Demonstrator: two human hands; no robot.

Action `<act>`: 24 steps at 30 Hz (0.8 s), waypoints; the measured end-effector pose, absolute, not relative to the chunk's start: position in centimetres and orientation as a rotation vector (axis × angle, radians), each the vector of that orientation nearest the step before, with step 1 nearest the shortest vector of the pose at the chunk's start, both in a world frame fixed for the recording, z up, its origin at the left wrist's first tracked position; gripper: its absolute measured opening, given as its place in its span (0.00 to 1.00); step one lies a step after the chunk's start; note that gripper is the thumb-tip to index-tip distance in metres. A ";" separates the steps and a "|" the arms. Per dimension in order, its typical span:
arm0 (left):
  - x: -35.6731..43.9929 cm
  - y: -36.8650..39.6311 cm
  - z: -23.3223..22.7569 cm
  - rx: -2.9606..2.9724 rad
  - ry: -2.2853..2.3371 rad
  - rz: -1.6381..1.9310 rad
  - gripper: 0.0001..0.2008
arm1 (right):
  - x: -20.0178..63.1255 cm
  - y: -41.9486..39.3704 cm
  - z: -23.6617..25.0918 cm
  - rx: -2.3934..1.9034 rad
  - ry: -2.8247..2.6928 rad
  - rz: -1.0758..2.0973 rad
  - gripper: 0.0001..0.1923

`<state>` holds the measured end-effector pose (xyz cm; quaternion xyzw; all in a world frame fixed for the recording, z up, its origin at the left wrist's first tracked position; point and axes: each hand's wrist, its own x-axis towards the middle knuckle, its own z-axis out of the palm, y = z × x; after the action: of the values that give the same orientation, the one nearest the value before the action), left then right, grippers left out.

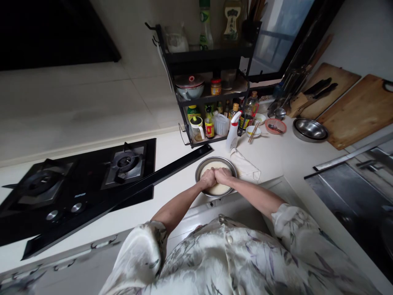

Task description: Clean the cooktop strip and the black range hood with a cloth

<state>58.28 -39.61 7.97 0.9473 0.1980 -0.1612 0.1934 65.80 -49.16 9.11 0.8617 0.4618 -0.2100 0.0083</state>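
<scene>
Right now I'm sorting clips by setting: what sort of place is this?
A home kitchen, most likely. A gas hob is set into the counter, a rack holds sauce bottles and jars, and both hands press dough in a metal bowl.

Pale cream dough [216,189] fills a silver steel bowl [201,169]; at nine o'clock, a black hob [92,180] on white counter [270,155].

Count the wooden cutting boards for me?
2. One board leans on the wall at the far right behind the knives; the other board leans beside it, nearer the sink. More may be hidden.
</scene>
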 end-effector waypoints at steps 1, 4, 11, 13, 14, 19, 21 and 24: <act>58.3 -39.6 7.9 2.654 0.555 -0.451 0.28 | 65.8 -49.2 9.1 2.685 1.464 -0.638 0.20; 58.4 -39.6 7.6 2.647 0.542 -0.445 0.27 | 65.8 -49.3 9.1 2.661 1.504 -0.600 0.20; 58.3 -39.3 7.1 2.656 0.486 -0.437 0.24 | 65.6 -49.3 8.6 2.623 1.524 -0.548 0.20; 58.1 -39.3 7.1 2.661 0.475 -0.430 0.23 | 65.5 -49.2 8.6 2.614 1.524 -0.544 0.20; 58.1 -39.2 7.1 2.664 0.471 -0.427 0.23 | 65.5 -49.2 8.6 2.609 1.525 -0.544 0.20; 57.7 -39.2 7.1 2.675 0.490 -0.416 0.23 | 65.1 -49.1 8.7 2.593 1.558 -0.516 0.21; 57.6 -39.2 7.1 2.677 0.502 -0.407 0.23 | 65.0 -49.1 8.6 2.594 1.569 -0.492 0.22; 57.2 -39.2 7.5 2.676 0.517 -0.402 0.22 | 64.8 -49.1 8.4 2.591 1.580 -0.467 0.23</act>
<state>57.16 -39.23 7.52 0.9533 0.1841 -0.1431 0.1919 64.75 -49.12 8.38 0.8434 0.5142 -0.1519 0.0356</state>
